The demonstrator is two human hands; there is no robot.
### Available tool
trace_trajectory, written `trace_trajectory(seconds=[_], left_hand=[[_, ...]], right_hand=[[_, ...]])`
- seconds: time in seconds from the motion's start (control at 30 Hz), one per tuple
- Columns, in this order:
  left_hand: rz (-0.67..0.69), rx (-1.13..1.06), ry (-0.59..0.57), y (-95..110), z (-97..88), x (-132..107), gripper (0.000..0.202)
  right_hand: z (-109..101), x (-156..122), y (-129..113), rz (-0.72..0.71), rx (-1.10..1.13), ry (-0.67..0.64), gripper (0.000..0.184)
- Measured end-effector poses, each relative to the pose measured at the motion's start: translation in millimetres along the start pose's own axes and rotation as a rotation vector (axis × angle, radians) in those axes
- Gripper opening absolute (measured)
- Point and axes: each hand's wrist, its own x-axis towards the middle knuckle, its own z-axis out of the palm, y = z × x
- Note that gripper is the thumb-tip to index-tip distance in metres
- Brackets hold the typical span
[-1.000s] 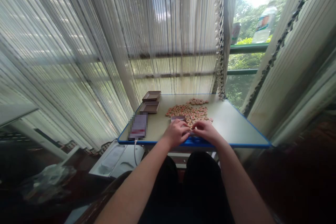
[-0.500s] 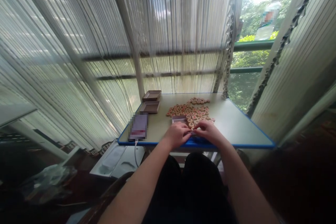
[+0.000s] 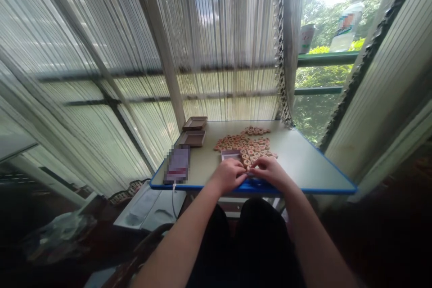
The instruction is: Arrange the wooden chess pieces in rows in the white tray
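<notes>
Round pale-wood discs (image 3: 246, 156) on a cream, blue-edged bench (image 3: 310, 166), column running away from the person, near end between left hand (image 3: 229, 174) and right hand (image 3: 269, 170), about equally close, fingers bunched, grip indiscernible; shallow brown rectangular tray (image 3: 225, 154) just left; loose matching discs (image 3: 258, 148) beyond.

Our bare left forearm (image 3: 184, 229) slants up toward one o'clock and our bare right forearm (image 3: 315, 229) toward eleven, each narrowing as it goes. Our left hand (image 3: 228, 175) points its fingers to three o'clock and our right hand (image 3: 271, 171) to nine, backs upward, fingertips curled close together (whether they pinch, we cannot tell).
</notes>
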Motion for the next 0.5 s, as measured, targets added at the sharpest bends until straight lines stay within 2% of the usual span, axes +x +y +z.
trace_trajectory(seconds=[0.5], left_hand=[[-0.042, -0.022, 0.052, 6.2, -4.7, -0.7, 0.023]], right_hand=[[1.4, -0.9, 1.8, 0.076, 0.190, 0.068, 0.025]])
